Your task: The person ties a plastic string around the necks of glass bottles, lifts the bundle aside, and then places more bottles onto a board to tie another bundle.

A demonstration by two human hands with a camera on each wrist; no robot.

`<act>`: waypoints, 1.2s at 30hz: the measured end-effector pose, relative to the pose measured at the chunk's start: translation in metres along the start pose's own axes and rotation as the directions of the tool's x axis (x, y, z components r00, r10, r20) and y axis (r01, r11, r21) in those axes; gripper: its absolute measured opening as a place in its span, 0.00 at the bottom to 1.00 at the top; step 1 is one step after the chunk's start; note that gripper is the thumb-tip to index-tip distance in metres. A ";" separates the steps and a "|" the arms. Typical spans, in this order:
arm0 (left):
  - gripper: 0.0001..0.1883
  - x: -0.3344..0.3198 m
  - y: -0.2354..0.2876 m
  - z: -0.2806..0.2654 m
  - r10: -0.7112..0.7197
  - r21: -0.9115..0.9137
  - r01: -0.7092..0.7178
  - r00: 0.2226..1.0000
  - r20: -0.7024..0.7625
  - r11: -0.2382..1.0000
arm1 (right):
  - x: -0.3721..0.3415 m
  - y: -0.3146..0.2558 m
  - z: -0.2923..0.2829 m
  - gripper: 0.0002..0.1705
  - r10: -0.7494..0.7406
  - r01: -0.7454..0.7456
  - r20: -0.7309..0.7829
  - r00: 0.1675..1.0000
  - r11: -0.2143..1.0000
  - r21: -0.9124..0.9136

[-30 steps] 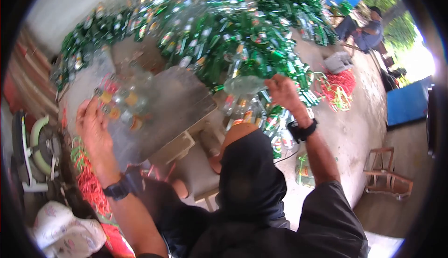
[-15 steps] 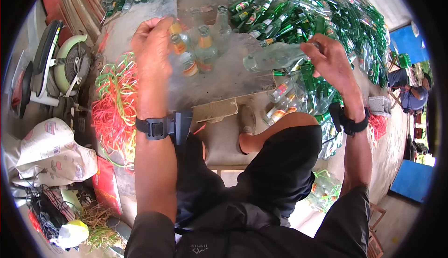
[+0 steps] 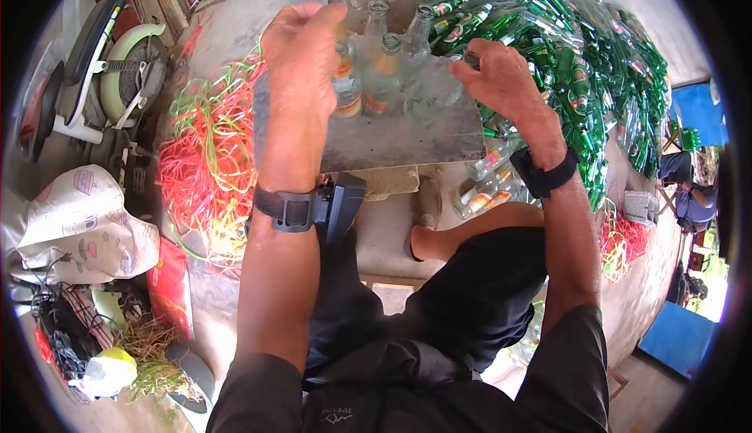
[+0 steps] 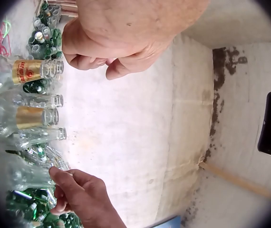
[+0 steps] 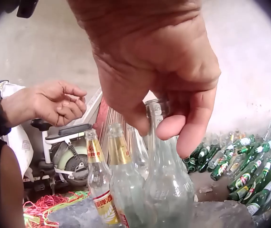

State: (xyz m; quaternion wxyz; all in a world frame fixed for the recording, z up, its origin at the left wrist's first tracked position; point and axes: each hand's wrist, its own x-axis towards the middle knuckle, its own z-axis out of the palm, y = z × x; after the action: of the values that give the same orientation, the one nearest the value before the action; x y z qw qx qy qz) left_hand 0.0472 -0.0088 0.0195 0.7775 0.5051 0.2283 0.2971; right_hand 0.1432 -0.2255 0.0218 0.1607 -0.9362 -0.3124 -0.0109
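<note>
The right hand (image 3: 505, 81) keeps a close grip, thumb and fingers curled round the neck of a clear glass bottle with a tapering neck (image 5: 168, 192). That bottle is over the right part of a grey, flat-topped desk (image 3: 399, 145), near its right edge; whether its base touches cannot be told. A bare strip runs along the desk's near edge. Past the right edge spreads a heap of green glass bottles (image 3: 540, 65). The left hand (image 3: 301, 57), its grip loose and holding nothing, is above the desk's left part, near two clear glass bottles with gold neck labels (image 5: 120, 173). One's lower label shows a wheat ear and Chinese characters ending 啤酒; raised marks on the held bottle are too faint to read.
</note>
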 end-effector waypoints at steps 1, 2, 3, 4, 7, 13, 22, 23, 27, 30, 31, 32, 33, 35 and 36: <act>0.11 -0.002 0.002 0.002 -0.008 0.006 0.008 1.000 -0.003 1.000 | 0.001 -0.002 0.001 0.21 0.024 -0.025 0.019 1.000 0.999 0.020; 0.11 -0.003 0.004 0.002 -0.016 0.013 0.016 1.000 -0.007 1.000 | 0.002 -0.002 0.004 0.21 0.023 -0.023 0.022 1.000 1.000 0.019; 0.11 -0.003 0.004 0.002 -0.018 0.013 0.018 1.000 -0.011 1.000 | 0.004 0.000 0.009 0.21 -0.003 0.003 -0.003 1.000 1.000 0.018; 0.11 -0.003 0.004 0.002 -0.021 0.012 0.021 1.000 -0.010 1.000 | 0.006 0.002 0.013 0.21 -0.028 0.028 -0.030 0.999 0.999 0.015; 0.11 -0.003 0.002 0.002 -0.020 0.004 0.020 1.000 -0.006 1.000 | 0.009 0.001 0.021 0.20 -0.037 0.040 -0.052 0.998 0.998 0.047; 0.10 -0.001 -0.002 -0.003 -0.003 0.002 0.003 1.000 0.022 1.000 | 0.016 -0.002 0.034 0.18 -0.111 0.122 -0.143 0.983 0.990 0.072; 0.11 -0.006 0.001 0.003 -0.023 0.003 0.023 1.000 0.009 1.000 | 0.020 -0.008 0.036 0.19 -0.129 0.134 -0.092 0.987 0.990 0.051; 0.11 -0.006 0.001 0.003 -0.019 0.011 0.019 1.000 0.000 1.000 | 0.020 -0.007 0.037 0.19 -0.124 0.129 -0.093 0.988 0.990 0.050; 0.11 -0.006 0.001 0.004 -0.028 0.005 0.028 1.000 0.008 1.000 | 0.018 -0.008 0.036 0.21 -0.101 0.114 -0.114 0.988 0.987 0.114; 0.11 -0.004 -0.001 0.003 -0.009 -0.007 0.010 0.999 0.040 1.000 | 0.017 -0.003 0.039 0.22 -0.075 0.092 -0.104 0.992 0.980 0.174; 0.11 -0.006 0.001 0.003 -0.019 -0.005 0.020 0.999 0.035 1.000 | 0.017 -0.002 0.040 0.23 -0.075 0.099 -0.114 0.991 0.972 0.215; 0.11 -0.006 0.003 0.004 -0.027 0.000 0.027 0.999 0.032 1.000 | 0.017 0.000 0.040 0.23 -0.062 0.089 -0.127 0.990 0.971 0.220; 0.11 -0.007 0.004 0.005 -0.024 0.008 0.024 0.999 0.049 1.000 | 0.017 0.002 0.041 0.23 -0.052 0.073 -0.093 0.994 0.967 0.242; 0.11 -0.006 0.004 0.005 -0.037 -0.007 0.037 0.998 0.047 0.999 | 0.017 0.007 0.042 0.24 -0.030 0.048 -0.071 0.997 0.961 0.271; 0.11 -0.005 0.002 0.003 -0.035 0.004 0.034 0.997 0.062 0.999 | 0.018 0.009 0.044 0.25 -0.051 0.069 -0.070 0.996 0.958 0.279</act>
State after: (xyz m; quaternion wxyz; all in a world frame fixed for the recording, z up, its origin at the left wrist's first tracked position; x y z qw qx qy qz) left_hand 0.0454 -0.0138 0.0229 0.7884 0.5113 0.2132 0.2674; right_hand 0.1591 -0.2086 -0.0203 0.3010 -0.8932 -0.3340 -0.0003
